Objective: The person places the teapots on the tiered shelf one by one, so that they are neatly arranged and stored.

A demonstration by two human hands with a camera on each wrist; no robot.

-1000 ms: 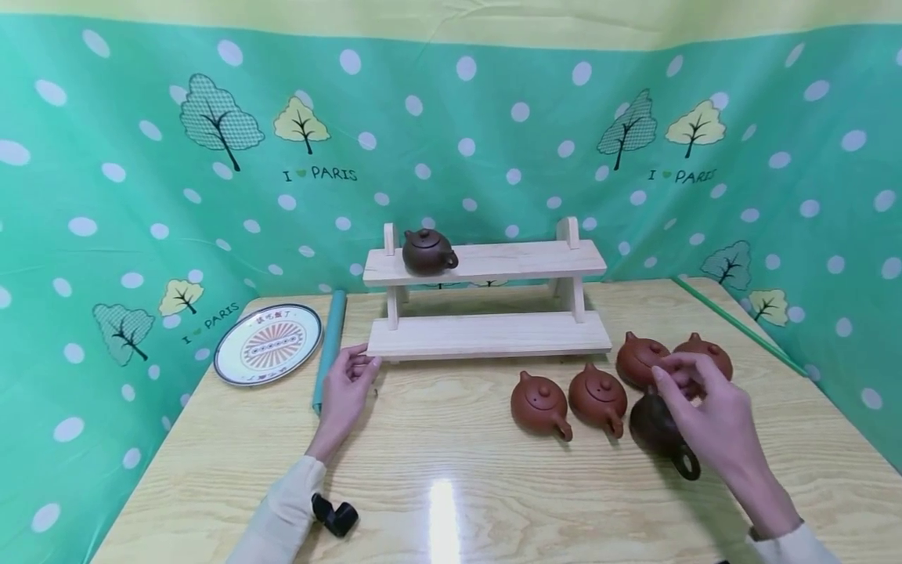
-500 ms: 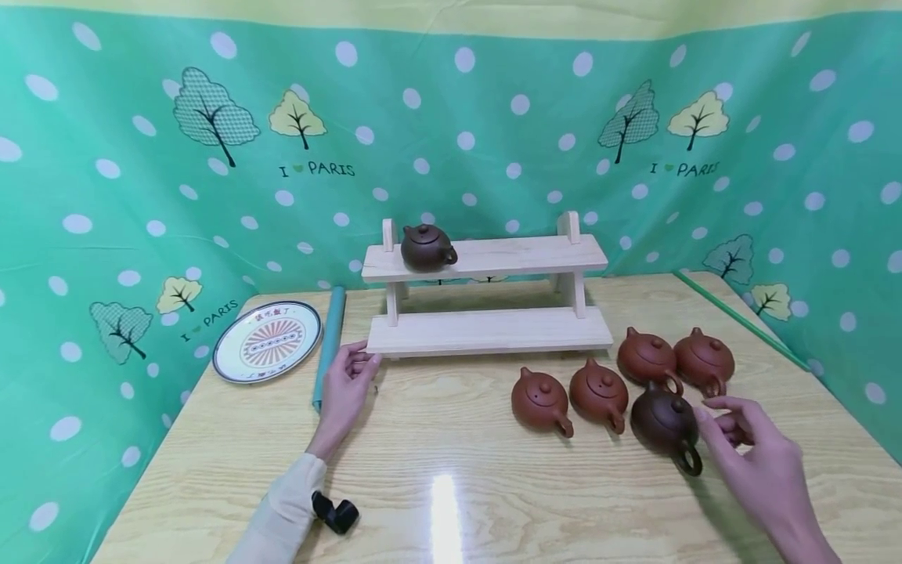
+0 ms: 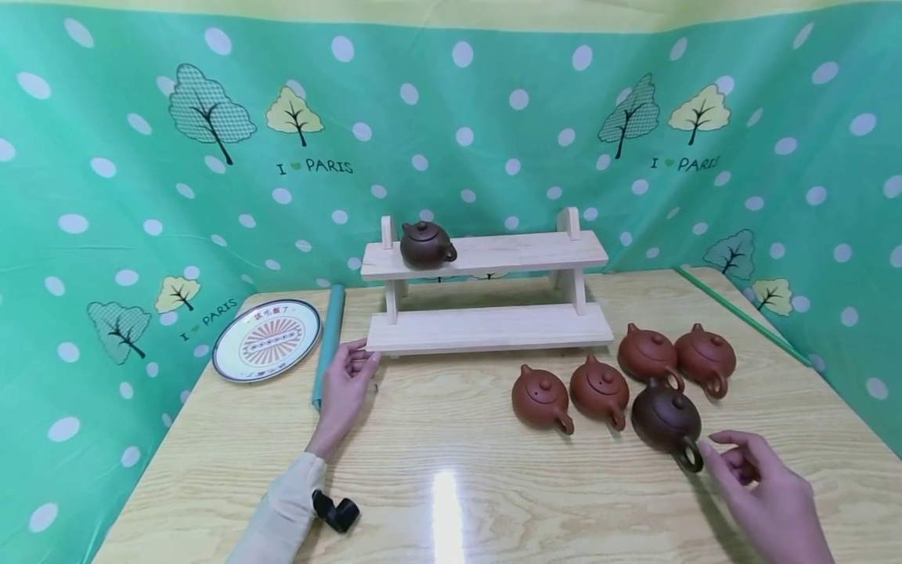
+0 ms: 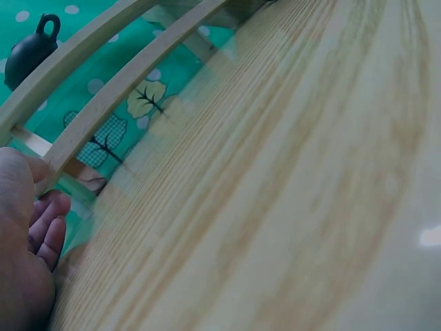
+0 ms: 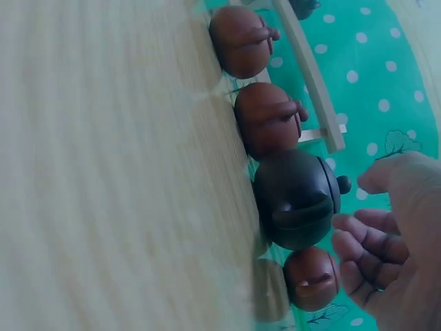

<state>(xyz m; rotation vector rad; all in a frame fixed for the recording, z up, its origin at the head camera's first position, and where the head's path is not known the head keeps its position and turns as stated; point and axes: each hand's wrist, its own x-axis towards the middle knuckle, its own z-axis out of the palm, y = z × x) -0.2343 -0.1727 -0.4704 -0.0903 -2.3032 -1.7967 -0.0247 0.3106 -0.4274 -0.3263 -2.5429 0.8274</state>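
Note:
A dark brown teapot (image 3: 665, 419) stands on the table at the right, its looped handle turned toward me. My right hand (image 3: 764, 489) is just right of that handle, thumb and fingers loosely bent and apart, holding nothing. In the right wrist view the hand (image 5: 400, 241) hovers beside the dark teapot (image 5: 296, 200). Several reddish-brown teapots (image 3: 539, 398) are grouped around it. At the left, my left hand (image 3: 345, 392) pinches the left end of the lower board of a two-tier wooden shelf (image 3: 486, 330). Another dark teapot (image 3: 426, 245) sits on the upper board's left side.
A patterned plate (image 3: 268, 341) lies at the back left. Beside it is a teal rolled strip (image 3: 329, 348). A thin green rod (image 3: 743, 317) runs along the right rear edge. Green printed cloth (image 3: 465, 133) hangs behind and at both sides of the wooden table (image 3: 282, 439).
My right hand has drawn back from over the dark teapot, toward me and to the right, to beside its handle. The left hand keeps its place on the shelf.

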